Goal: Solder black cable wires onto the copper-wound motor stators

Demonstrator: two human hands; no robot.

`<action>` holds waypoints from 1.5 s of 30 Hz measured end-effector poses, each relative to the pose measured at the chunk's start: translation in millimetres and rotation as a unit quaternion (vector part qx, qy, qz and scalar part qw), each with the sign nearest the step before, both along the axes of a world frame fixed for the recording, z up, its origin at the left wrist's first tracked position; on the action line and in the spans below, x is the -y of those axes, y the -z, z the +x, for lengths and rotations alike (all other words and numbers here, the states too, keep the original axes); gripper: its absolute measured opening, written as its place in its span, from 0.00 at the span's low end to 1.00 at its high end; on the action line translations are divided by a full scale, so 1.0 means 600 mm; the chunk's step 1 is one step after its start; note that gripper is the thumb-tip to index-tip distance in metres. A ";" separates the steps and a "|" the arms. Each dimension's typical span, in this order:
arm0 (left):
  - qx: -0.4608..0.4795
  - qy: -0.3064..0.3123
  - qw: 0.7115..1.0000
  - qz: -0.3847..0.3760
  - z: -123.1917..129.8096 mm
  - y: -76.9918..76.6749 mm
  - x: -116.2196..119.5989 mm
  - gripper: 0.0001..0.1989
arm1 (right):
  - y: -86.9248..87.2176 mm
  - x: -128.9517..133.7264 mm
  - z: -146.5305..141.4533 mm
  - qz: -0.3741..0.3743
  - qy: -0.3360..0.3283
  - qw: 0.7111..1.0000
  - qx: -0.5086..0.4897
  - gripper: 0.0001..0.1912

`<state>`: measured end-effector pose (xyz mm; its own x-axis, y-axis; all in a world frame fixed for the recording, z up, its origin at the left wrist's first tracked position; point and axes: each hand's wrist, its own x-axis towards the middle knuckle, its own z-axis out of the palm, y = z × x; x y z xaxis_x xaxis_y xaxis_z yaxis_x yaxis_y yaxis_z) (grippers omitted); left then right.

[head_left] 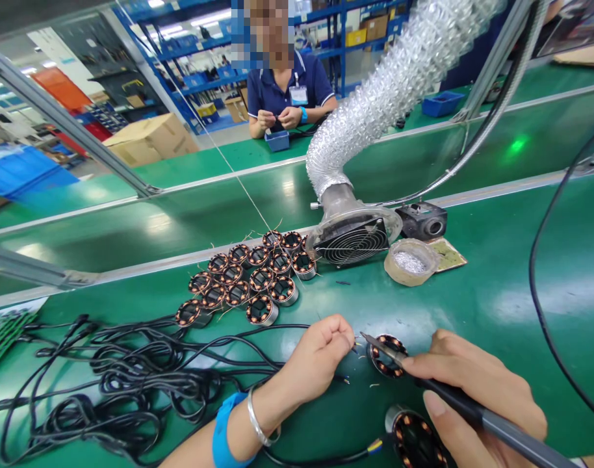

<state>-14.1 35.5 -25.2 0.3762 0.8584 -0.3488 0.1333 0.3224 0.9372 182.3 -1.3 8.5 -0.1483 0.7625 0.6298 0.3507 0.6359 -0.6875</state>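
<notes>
My right hand [482,383] grips a soldering iron [453,396], its tip pointing left across a copper-wound motor stator [387,356] on the bench. Close to that tip, the fingers of my left hand [326,351] are pinched together; what they hold is too small to make out, though thin wire ends show beside them. A second stator [416,439] lies near the bottom edge, partly hidden by my right hand. Beside it is a black cable [336,460] with stripped coloured ends. Another cable end shows just under my left hand.
Several stators [260,310] stand grouped beyond my left hand. Coiled black cables [126,370] cover the left. A fume extractor [355,240] with a foil duct, a bowl of metal bits [410,262] and an iron holder [426,221] stand behind. A co-worker [290,91] sits opposite.
</notes>
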 end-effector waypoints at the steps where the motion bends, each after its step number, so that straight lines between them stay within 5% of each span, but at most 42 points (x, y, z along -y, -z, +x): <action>1: -0.001 -0.001 1.000 -0.002 0.000 -0.001 0.000 0.05 | -0.001 0.000 0.000 -0.004 -0.001 1.000 0.005 0.10; 45: -0.007 0.013 1.000 -0.003 -0.004 -0.001 0.001 0.06 | -0.010 0.001 0.006 -0.008 0.020 1.000 0.012 0.11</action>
